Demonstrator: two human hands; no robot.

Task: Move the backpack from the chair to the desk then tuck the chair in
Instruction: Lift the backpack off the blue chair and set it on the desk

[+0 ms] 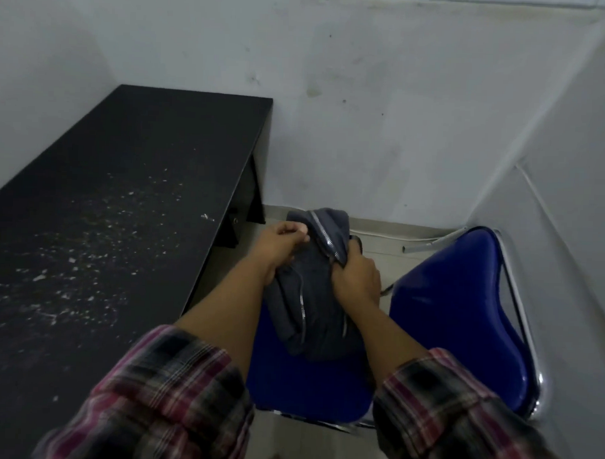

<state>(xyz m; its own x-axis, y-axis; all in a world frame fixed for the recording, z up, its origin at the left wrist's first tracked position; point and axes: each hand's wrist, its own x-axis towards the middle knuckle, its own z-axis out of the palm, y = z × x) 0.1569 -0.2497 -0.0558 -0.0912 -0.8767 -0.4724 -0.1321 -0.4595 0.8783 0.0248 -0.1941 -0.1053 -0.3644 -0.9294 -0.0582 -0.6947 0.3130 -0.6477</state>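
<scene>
A dark grey backpack (317, 298) with silver zippers sits on the seat of a blue chair (456, 303) with a chrome frame. Its top end stands up above the seat's far edge. My left hand (280, 242) is closed on the backpack's upper left side. My right hand (356, 274) grips the fabric at its upper right, beside a zipper. The black desk (106, 205) lies to the left of the chair, its top speckled with white flecks.
White walls close in behind and to the right of the chair. A white cable (414, 238) runs along the floor by the far wall. The desk's dark leg panels (258, 190) stand at its far right end, close to the backpack.
</scene>
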